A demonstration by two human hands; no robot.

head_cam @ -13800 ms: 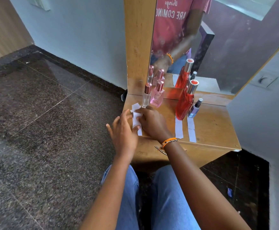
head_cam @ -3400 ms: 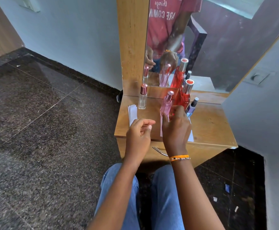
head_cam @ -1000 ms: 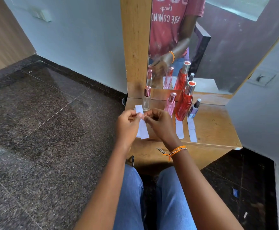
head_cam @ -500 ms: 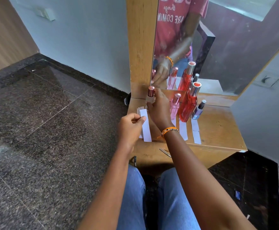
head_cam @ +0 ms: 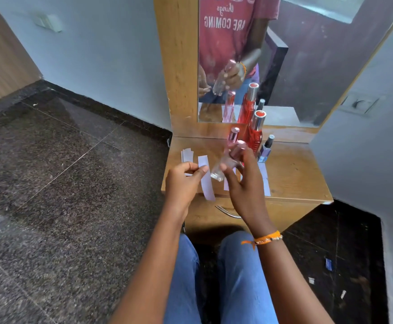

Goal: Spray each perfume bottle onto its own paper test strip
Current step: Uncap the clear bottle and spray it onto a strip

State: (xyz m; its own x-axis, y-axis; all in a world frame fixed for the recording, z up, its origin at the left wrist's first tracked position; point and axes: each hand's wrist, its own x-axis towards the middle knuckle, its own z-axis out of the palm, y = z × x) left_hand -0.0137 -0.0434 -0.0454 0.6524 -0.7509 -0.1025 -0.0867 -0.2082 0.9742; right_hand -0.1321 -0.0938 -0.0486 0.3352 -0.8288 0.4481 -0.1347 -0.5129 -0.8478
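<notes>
My right hand grips a clear perfume bottle with a pink cap, lifted off the table and tilted toward the left. My left hand pinches a white paper test strip by its upper part, so the strip hangs down just left of the bottle. A pink bottle, a tall red bottle and a small blue bottle stand at the back of the wooden table. Other strips lie flat on the table, one under the blue bottle.
A small stack of spare strips lies at the table's left rear. A mirror rises behind the bottles and reflects them and my hands. Dark stone floor spreads to the left; my knees in blue jeans sit below the table's front edge.
My right hand has lifted the clear bottle from the table's back left and brought it down beside the strip. My left hand still holds the strip in about the same place.
</notes>
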